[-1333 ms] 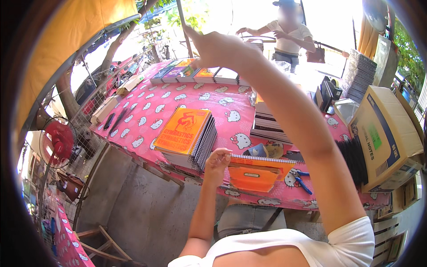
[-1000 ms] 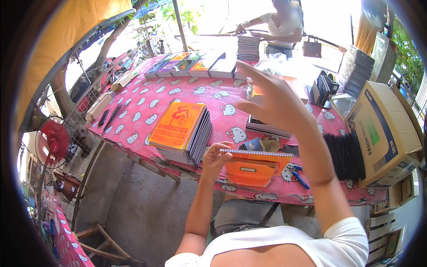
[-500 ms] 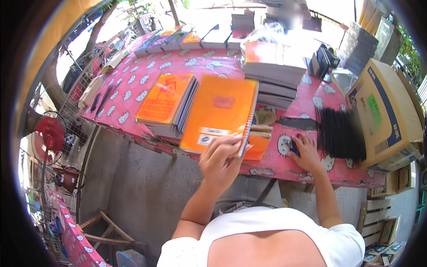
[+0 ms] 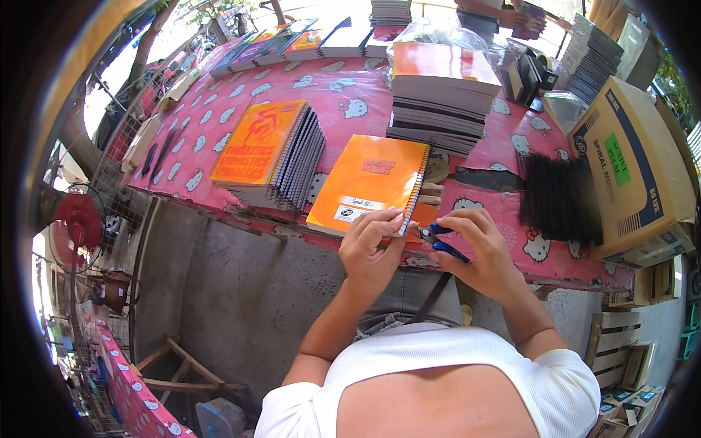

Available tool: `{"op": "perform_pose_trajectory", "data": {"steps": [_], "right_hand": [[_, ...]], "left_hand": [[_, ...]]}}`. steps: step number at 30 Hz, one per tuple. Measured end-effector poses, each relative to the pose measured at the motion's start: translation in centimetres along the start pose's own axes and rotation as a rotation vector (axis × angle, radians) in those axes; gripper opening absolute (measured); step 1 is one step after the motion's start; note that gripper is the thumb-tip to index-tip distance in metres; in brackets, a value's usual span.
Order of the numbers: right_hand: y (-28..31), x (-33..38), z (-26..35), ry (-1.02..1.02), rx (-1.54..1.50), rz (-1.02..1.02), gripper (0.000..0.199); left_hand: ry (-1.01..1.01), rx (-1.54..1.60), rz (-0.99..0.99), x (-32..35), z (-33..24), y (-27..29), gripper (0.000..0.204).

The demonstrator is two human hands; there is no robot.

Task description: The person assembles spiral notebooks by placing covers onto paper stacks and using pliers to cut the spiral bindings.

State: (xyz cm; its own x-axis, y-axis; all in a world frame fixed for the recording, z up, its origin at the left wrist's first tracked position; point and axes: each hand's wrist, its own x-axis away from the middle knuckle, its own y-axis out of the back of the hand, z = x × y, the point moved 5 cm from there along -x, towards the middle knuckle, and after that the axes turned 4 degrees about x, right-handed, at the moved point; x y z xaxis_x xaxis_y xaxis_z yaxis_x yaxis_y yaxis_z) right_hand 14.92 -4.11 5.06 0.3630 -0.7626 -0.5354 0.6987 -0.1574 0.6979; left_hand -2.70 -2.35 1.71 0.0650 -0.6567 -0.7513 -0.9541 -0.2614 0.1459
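Left hand [image 4: 371,244] pinching the bottom corner of an orange spiral notebook [image 4: 369,184] that's lying at the near edge of the table [image 4: 219,139] w/ the pink cartoon cloth. Right hand [image 4: 478,244] closed round blue-handled pliers [image 4: 438,239], tip right at the notebook's wire corner. Stack of same notebooks [image 4: 270,150] just to the left, taller pile [image 4: 442,95] behind, black coils [image 4: 558,197] + cardboard box [image 4: 631,168] on the right.

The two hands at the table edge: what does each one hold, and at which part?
The left hand grips the orange spiral notebook at its near corner by the coil. The right hand holds blue-handled pliers by the handles.
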Motion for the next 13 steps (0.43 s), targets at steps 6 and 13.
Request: {"op": "perform_pose_trajectory", "data": {"steps": [6, 13], "right_hand": [[-1.5, -0.2, -0.2, -0.031, -0.160, 0.093, 0.038], [-6.2, 2.5, -3.9, -0.837, -1.461, 0.567, 0.035]], "left_hand": [[0.029, -0.033, -0.015, 0.2, 0.0, 0.4, 0.021], [-0.078, -0.043, -0.002, -0.1, -0.4, 0.3, 0.023]]}}
